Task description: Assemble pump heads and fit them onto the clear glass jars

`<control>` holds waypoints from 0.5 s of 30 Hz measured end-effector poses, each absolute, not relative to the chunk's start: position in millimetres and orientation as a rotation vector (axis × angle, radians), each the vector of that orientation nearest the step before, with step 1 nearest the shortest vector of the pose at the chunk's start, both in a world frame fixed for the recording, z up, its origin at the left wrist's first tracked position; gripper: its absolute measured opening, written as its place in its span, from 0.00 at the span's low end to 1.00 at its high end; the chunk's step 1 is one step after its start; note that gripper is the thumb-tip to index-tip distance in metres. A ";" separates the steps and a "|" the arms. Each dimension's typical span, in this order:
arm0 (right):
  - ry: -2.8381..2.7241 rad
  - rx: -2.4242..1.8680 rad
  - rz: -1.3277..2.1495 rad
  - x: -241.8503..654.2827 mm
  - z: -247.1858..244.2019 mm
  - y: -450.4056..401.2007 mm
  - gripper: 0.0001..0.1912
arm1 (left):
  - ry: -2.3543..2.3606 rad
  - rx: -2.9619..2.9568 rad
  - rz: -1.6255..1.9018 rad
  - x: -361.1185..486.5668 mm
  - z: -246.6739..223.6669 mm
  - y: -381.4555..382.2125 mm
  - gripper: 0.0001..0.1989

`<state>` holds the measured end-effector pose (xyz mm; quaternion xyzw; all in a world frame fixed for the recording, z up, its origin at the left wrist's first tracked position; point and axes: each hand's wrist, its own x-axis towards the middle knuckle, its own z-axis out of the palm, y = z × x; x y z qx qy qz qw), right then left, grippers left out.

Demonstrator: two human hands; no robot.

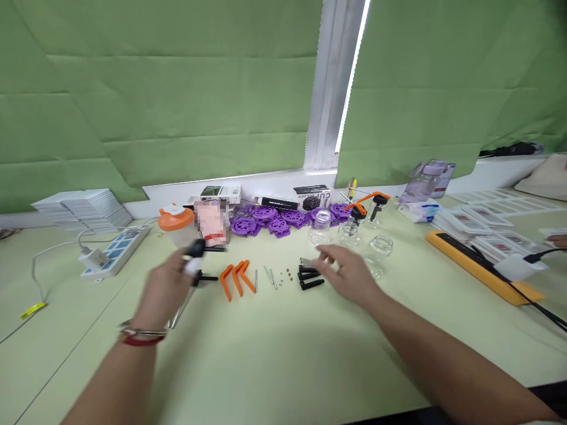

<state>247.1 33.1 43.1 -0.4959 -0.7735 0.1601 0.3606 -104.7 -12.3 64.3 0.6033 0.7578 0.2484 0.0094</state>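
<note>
My left hand [165, 290] is closed around a black-and-white part [195, 254], blurred by motion, above a black piece and metal rods. To its right lie orange levers [238, 280], silver pins [271, 277] and tiny round bits [289, 274]. My right hand [343, 271] has its fingers apart, beside black handles [312, 284] and springs [306, 262]. Behind it are open glass jars [378, 254] and a clear ring [319, 238]. Two pump-like pieces with orange levers [357, 211] stand farther back.
Purple wheel-shaped parts [278, 226] and boxes [221, 193] line the wall. An orange-lidded cup [176, 221] and a power strip [116, 254] are left. A yellow power strip [482, 267], white trays [473, 220], a bottle [423, 182] and another person's fingers [558, 240] are right.
</note>
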 end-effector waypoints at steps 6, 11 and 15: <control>-1.654 -1.585 -0.124 332.0 47.0 89.8 0.14 | 3.022 1.210 0.110 -229.2 34.8 -19.7 0.17; -1.727 -1.740 -0.156 344.1 56.0 118.6 0.16 | 2.669 1.327 0.061 -241.3 11.0 -18.8 0.19; -1.818 -1.965 -0.024 336.4 82.9 151.5 0.26 | 2.636 1.337 0.092 -233.0 10.8 -15.0 0.19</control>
